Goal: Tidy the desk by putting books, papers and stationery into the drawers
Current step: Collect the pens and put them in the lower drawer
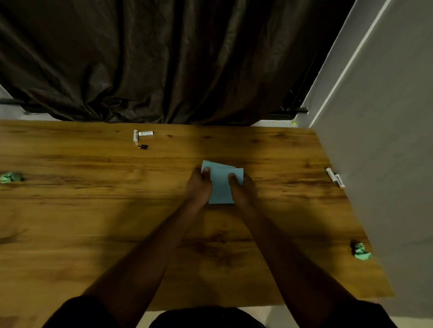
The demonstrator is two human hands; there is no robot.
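In the head view, we hold the papers [220, 186] over the middle of the worktop [86, 220]. Our left hand [198, 187] pinches their left edge and our right hand [241, 191] their right edge, thumbs on top. Their long axis points away from us, between both hands. No drawer is visible.

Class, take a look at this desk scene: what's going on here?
A person at the wooden desk holds a few light blue papers, left grip and right grip each pinching a side with the thumb on top. Lying loose on the desk are a green paper ball at the left, another green ball at the right edge, two white tubes and a small black item near the far edge, and white markers by the wall. No drawer shows.
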